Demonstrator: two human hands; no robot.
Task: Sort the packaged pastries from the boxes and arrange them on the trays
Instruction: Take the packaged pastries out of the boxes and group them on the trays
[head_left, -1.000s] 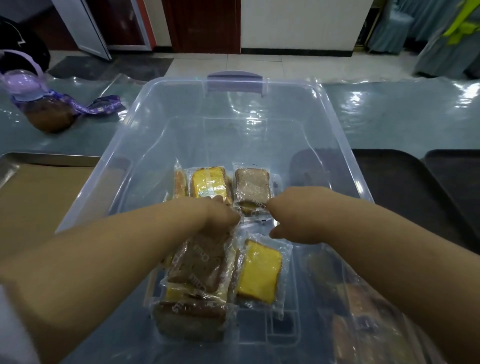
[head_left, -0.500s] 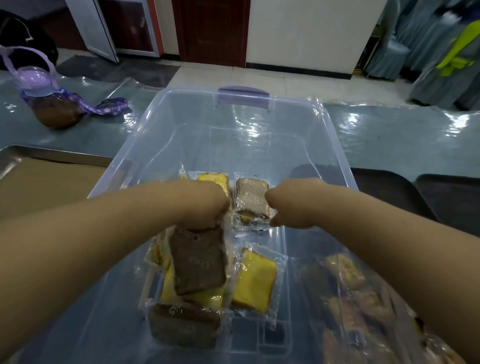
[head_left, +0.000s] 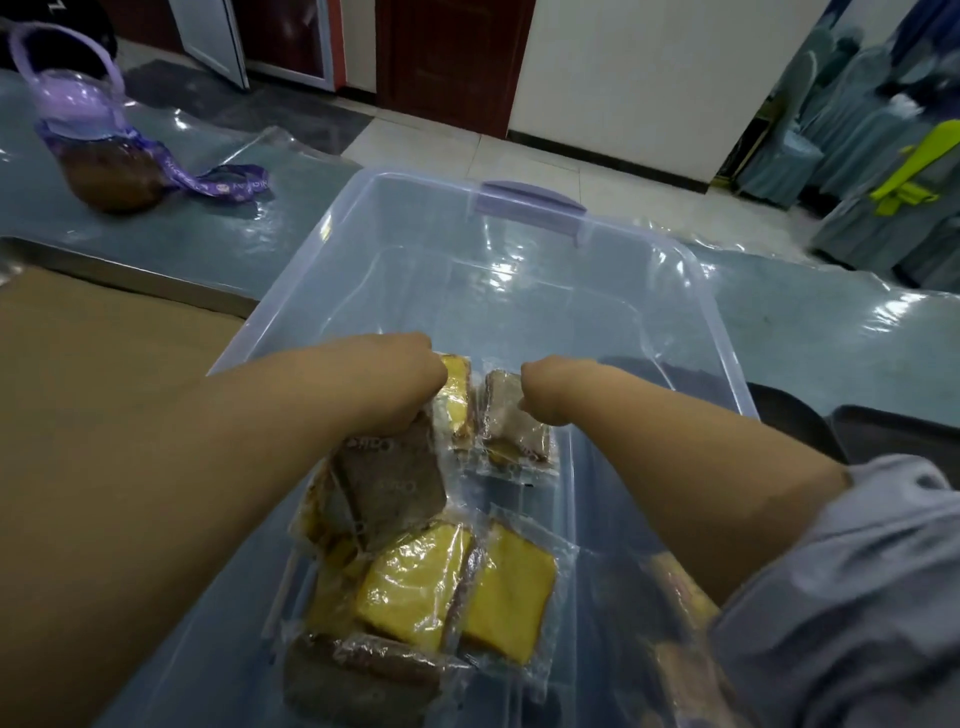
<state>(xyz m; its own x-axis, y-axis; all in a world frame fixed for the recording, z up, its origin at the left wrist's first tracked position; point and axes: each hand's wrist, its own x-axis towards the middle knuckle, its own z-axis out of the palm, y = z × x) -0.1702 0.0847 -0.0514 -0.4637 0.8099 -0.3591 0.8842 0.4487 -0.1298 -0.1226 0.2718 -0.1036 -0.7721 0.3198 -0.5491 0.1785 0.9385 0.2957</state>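
Observation:
A clear plastic box (head_left: 717, 332) with a purple handle holds several wrapped pastries, some yellow and some brown. My left hand (head_left: 400, 384) is inside the box and grips the top edge of a brown wrapped pastry (head_left: 392, 486), which hangs tilted over the pile. My right hand (head_left: 558, 389) pinches the wrapper of another brown pastry (head_left: 511, 428) by the box's right wall. A yellow pastry (head_left: 457, 397) shows between the two hands. Two yellow pastries (head_left: 410, 587) lie nearer me, with a brown one (head_left: 358, 680) at the front.
A metal tray lined with brown paper (head_left: 93, 353) sits left of the box. Dark trays (head_left: 893, 431) lie to the right. More wrapped pastries (head_left: 675, 587) show outside the box's right wall. A purple-lidded jug (head_left: 98, 145) stands at the far left on the plastic-covered table.
My left hand has closed on the brown pastry and raised it off the pile. My right hand has taken hold of the brown pastry at the right. The view has shifted down and left.

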